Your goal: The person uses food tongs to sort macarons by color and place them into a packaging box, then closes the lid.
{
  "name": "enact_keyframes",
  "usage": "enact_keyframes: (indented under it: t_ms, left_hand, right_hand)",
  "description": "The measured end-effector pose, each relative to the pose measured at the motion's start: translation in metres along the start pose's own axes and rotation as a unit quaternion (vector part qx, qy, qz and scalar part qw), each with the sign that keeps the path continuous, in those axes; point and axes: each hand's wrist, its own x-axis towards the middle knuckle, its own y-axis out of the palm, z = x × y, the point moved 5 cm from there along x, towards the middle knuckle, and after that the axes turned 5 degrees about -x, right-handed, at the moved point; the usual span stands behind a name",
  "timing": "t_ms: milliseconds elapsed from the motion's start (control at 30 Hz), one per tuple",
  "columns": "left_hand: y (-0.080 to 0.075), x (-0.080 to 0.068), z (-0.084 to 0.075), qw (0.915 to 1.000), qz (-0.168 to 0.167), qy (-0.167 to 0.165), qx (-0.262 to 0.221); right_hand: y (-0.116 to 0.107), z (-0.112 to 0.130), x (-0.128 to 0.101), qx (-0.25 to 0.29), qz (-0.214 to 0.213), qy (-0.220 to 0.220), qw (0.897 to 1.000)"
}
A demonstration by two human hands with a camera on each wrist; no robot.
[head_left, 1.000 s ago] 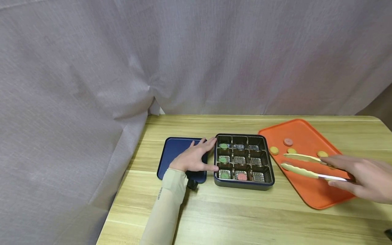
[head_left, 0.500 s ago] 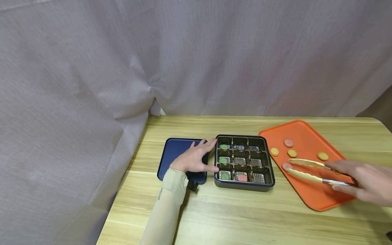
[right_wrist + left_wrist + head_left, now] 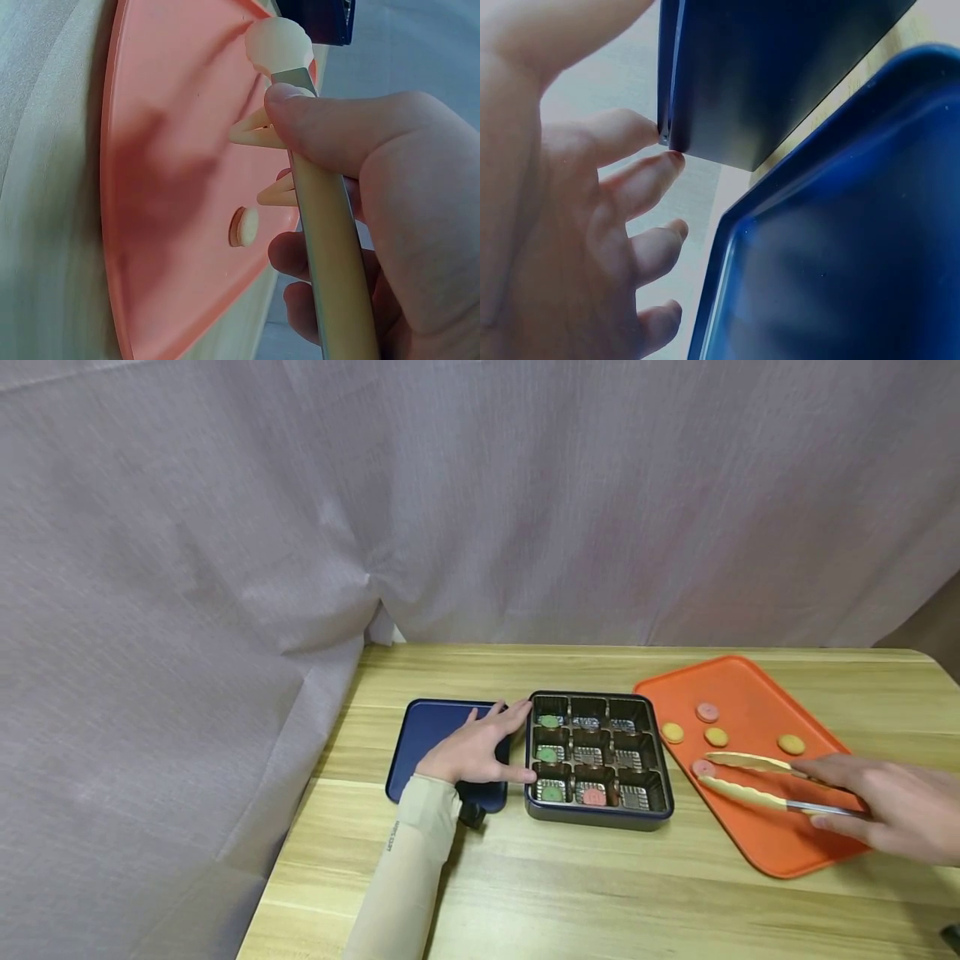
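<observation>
Flat dark-blue rectangular tin lid: lying left of centre in the head view on the pale wooden desk. Rigid, thin, light by the look of it.

Left hand: resting on the lid's right part, fingers nearly straight and spread, tips touching the left wall of the box; gripping nothing.

Dark-blue square tin box with a brown nine-cell plastic insert: sitting at centre. Green discs are lying in the left column, a pink one in the bottom middle cell. Judged light and apt to slide unless steadied.

Small round pink biscuit disc: lying right of centre on the orange rectangular plastic tray, between the tong tips. Judged light, stiff and crumbly; best taken gently across its edges.

Cream-tipped metal tongs: arms parted narrowly around the disc; contact cannot be told.

Right hand: at the right edge, fingers curling round the tongs' handle.

Three yellow discs and another pink disc: lying further up the tray.
</observation>
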Motion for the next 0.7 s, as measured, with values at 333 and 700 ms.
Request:
enact_keyframes:
  t_ms: [333,700]
  left_hand:
    - [-0.0008,0.0005,-0.0015,1.0000,0.001,-0.002,-0.004]
    - [-0.0003,0.0002,0.0001,1.0000,0.001,-0.004,0.003]
  right_hand:
    - [0.0065,0.0022,0.0038,0.018,0.050,0.014,0.998]
    - [0.0070,0.0027,0.0041,0.021,0.063,0.019,0.998]
